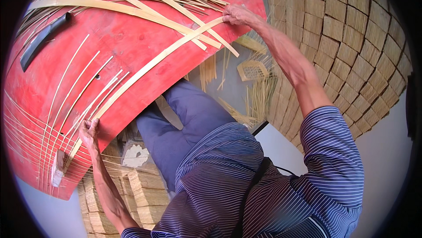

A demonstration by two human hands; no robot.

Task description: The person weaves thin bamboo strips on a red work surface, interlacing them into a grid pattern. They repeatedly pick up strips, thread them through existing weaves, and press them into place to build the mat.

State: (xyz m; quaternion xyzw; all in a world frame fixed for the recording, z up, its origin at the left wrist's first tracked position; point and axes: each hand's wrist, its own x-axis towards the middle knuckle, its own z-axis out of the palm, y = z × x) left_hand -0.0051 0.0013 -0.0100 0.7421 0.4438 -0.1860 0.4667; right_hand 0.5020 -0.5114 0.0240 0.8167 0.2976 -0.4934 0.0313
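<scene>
The left hand [89, 129] is nearest, at the lower edge of the red board [132, 40] that serves as tabletop. Its fingers [94, 122] are pressed together, pinching the near end of a long flat bamboo strip [154, 64]. This strip runs diagonally up across the board to the right hand [235, 14], whose fingers are closed on the far end.

I think the strip could slip or twist out of one grip, because it bows between the two hands. It could also catch the thin bamboo slivers [66, 93] lying just beside the left hand, or the wider strips [132, 9] it crosses near the right hand, and disturb them.
</scene>
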